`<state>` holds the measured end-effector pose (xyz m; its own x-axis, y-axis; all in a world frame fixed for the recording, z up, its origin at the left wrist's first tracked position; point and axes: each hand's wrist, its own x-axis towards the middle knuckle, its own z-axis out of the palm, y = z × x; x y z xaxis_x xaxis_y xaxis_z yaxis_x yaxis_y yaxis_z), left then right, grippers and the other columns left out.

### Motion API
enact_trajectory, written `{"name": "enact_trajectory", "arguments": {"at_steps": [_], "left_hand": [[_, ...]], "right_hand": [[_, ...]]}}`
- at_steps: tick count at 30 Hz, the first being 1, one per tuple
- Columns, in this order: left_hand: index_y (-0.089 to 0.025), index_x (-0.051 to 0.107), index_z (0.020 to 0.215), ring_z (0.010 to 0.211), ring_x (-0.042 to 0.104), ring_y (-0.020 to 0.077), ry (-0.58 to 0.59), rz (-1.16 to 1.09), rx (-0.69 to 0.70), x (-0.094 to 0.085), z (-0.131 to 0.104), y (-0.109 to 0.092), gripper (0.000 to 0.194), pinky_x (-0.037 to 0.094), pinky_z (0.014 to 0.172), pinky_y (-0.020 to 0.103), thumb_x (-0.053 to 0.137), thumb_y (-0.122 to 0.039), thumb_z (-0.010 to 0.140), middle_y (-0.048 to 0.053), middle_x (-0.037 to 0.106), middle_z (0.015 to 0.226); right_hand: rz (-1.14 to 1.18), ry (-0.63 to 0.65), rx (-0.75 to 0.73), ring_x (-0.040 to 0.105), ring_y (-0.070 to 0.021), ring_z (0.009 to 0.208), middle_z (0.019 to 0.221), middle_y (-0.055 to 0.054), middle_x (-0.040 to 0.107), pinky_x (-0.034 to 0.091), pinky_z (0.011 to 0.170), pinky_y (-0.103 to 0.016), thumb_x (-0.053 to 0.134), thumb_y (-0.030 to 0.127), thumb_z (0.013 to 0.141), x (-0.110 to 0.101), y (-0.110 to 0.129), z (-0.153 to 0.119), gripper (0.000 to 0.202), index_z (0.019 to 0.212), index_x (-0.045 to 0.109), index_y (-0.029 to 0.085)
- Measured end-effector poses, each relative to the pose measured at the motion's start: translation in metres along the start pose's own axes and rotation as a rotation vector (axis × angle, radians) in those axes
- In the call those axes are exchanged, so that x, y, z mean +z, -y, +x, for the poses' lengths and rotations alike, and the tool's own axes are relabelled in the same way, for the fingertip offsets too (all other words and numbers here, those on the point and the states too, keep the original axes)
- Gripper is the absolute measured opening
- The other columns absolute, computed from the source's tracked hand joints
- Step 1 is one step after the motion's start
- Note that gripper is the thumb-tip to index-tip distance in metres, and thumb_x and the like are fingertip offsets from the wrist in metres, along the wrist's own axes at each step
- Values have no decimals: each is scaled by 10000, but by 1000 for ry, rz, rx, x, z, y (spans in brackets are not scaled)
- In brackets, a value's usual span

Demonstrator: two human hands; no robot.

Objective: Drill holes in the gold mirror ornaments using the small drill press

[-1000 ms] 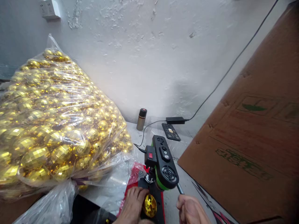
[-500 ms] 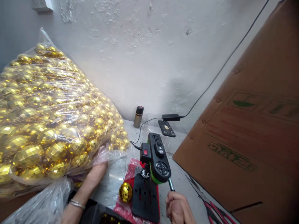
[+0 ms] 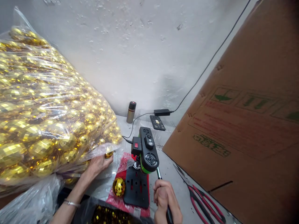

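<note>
The left hand (image 3: 97,165) is closed on a ball (image 3: 108,154) at the lower edge of the bag (image 3: 53,102). The right hand (image 3: 164,199) is clamped around the handle (image 3: 169,216) near the device (image 3: 148,149). A second ball (image 3: 118,187) lies beside the plate (image 3: 136,194).

Posture of 2 bare hands: the left hand (image 3: 99,165), ending an obliquely extended forearm (image 3: 78,189), pinches with bent fingers (image 3: 106,162); the right hand (image 3: 166,200), closer to the counter's (image 3: 168,169) near edge, forms a tight fist.
</note>
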<state>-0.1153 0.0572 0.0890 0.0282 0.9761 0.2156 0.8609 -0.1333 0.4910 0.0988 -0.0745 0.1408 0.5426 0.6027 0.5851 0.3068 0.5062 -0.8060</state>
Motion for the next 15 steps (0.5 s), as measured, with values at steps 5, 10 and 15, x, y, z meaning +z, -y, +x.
{"name": "enact_trajectory", "arguments": {"at_steps": [5,10,15], "left_hand": [[-190,642,1250,1145,731,326,-50,-350,33,18,-32,1,522,575,1000,443,589,-558,884,146,772,1205],[-206,575,1357,1133,739,323,189,-499,37,33,-50,-14,579,583,996,464,627,-528,878,144,743,1286],[-266,625,1330,1138,729,312,300,-468,164,33,-65,-18,515,582,980,437,689,-424,844,106,744,1287]], "right_hand": [[-29,83,-106,493,-111,621,717,19,500,351,563,-256,470,197,1065,-9,-14,3,373,697,530,214],[-68,144,-214,518,-115,604,694,17,502,371,521,-235,460,157,1047,-18,-26,6,349,716,556,213],[-94,190,-170,454,-102,556,724,14,536,348,491,-233,449,178,1055,-21,-23,5,354,715,540,212]]}}
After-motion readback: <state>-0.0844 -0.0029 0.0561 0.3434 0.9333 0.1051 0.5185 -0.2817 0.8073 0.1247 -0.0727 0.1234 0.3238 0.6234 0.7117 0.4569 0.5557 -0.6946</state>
